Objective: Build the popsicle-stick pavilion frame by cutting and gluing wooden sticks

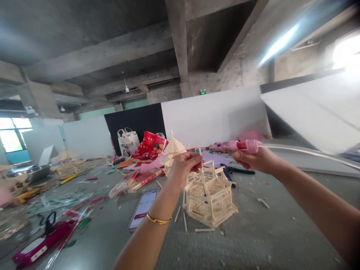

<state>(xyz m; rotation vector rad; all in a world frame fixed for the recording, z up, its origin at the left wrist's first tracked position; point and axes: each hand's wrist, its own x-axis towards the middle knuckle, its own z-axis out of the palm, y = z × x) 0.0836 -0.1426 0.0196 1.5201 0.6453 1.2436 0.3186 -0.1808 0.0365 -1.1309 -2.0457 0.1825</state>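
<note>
My left hand (184,167) pinches a thin wooden stick (200,159), held upright above the wooden stick model (212,200). That model is a many-sided open frame with railings and posts, standing on the table. Closed around a pink hot glue gun (234,146) is my right hand (260,160). A long clear glue stick (306,150) runs out of the gun's back end. The gun's nozzle points left, close to the upper end of the wooden stick; whether they touch I cannot tell.
Behind my left hand stands a model with a pointed roof (174,145). A phone (144,208) lies left of my forearm, with a magenta power strip (42,243) further left. Loose sticks (204,230) lie before the model, and dark blue pliers (239,170) behind it.
</note>
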